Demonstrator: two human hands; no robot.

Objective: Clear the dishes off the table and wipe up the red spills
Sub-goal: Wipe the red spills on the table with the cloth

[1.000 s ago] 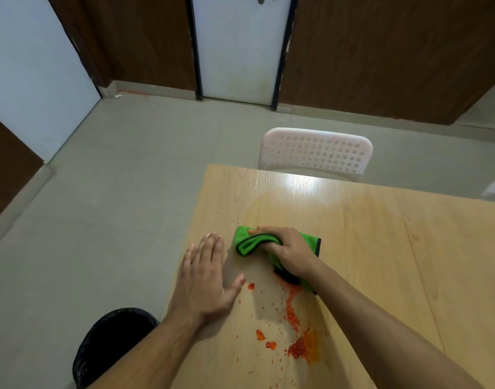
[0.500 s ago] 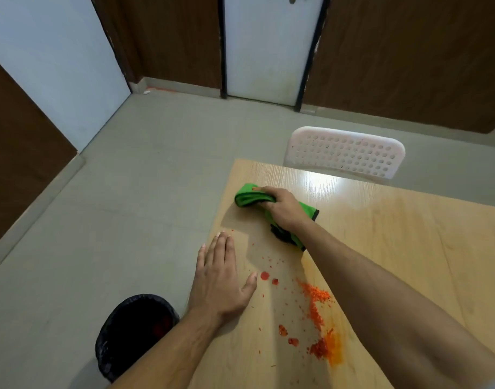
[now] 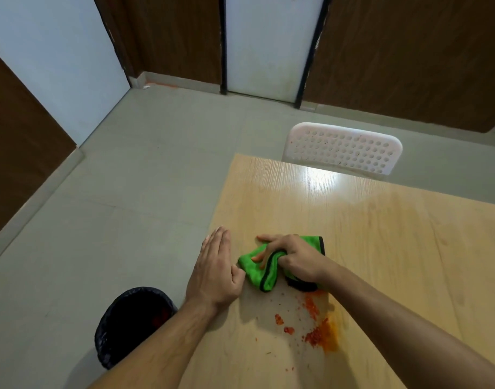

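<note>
A green cloth [image 3: 259,272] with a black edge lies bunched on the wooden table [image 3: 381,234], and my right hand [image 3: 292,258] presses down on it, gripping it. Red spills [image 3: 315,329] of crumbs and an orange smear sit just in front of the cloth, toward me. My left hand [image 3: 215,272] rests flat on the table's left edge, fingers together, its thumb touching the cloth. No dishes are in view on the table.
A black-lined waste bin [image 3: 134,321] stands on the floor under the table's left edge, below my left forearm. A white perforated chair [image 3: 343,147] is pushed in at the far side. Grey floor lies to the left.
My right hand has pulled the cloth back toward me from the table's far left part, up against my left thumb. The left hand has stayed flat at the edge.
</note>
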